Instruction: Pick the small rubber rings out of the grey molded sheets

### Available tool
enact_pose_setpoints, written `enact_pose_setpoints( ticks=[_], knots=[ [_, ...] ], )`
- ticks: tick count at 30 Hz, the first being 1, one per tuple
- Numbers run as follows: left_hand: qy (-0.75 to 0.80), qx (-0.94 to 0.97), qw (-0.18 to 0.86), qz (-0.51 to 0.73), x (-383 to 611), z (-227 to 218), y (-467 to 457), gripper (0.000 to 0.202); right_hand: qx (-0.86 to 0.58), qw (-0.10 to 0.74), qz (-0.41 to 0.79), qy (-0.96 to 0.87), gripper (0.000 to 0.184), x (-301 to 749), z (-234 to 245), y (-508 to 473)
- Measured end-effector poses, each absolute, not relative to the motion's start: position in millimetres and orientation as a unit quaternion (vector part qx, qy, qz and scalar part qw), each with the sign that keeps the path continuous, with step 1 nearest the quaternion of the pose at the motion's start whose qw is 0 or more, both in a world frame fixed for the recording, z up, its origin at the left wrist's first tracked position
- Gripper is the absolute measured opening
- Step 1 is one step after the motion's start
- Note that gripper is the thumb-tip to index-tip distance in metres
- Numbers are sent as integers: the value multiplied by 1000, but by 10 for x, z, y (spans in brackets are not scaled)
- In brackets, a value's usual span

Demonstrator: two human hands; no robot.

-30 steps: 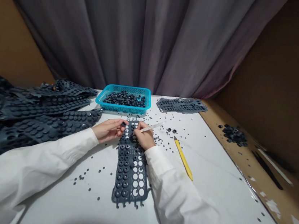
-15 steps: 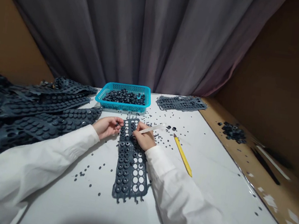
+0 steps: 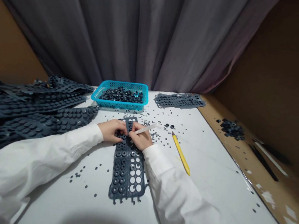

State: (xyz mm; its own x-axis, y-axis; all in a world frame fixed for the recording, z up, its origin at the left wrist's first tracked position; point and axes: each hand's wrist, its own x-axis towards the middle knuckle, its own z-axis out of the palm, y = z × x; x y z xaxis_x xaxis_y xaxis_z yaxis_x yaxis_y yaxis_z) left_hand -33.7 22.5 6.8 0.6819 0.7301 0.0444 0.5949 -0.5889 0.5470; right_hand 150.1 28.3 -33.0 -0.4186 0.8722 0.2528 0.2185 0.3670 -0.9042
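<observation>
Dark rubber sheet (image 3: 116,192): right-column holes (image 3: 138,179) emptied at the near end, left-column rings (image 3: 117,170) remain seated. Right hand (image 3: 142,137) closed on white stylus (image 3: 147,128); left hand (image 3: 110,131) on the sheet, grip unclear.

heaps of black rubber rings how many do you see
2. One heap lies in the turquoise plastic basket at the far edge of the white table; the other sits on the cardboard ledge to the right. Loose rings lie scattered; more may be hidden.
</observation>
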Motion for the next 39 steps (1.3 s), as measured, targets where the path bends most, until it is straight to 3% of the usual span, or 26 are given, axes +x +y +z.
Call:
enact_pose_setpoints(
  ticks=[6,14,19,22,26,32,39],
  knots=[
    [355,903,212,114,-301,68,242,10,-356,386,405,-749,19,1510,-339,287],
    [348,902,241,83,-218,129,327,5,-358,389,417,-739,18,1500,-381,309],
    [419,847,284,162,-253,61,240,5,-369,395,413,-733,20,1495,-405,327],
    [506,762,307,262,-391,-21,197,17,-376,399,415,-726,21,1492,-417,327],
    [562,637,383,362,-530,-44,144,35,-378,403,426,-716,20,1500,-394,319],
    [520,495,568,403,-391,65,-71,60,-405,448,445,-661,16,1581,-173,253],
    [457,381,676,436,-240,152,-235,48,-440,440,450,-641,17,1628,-158,86]
  ],
)
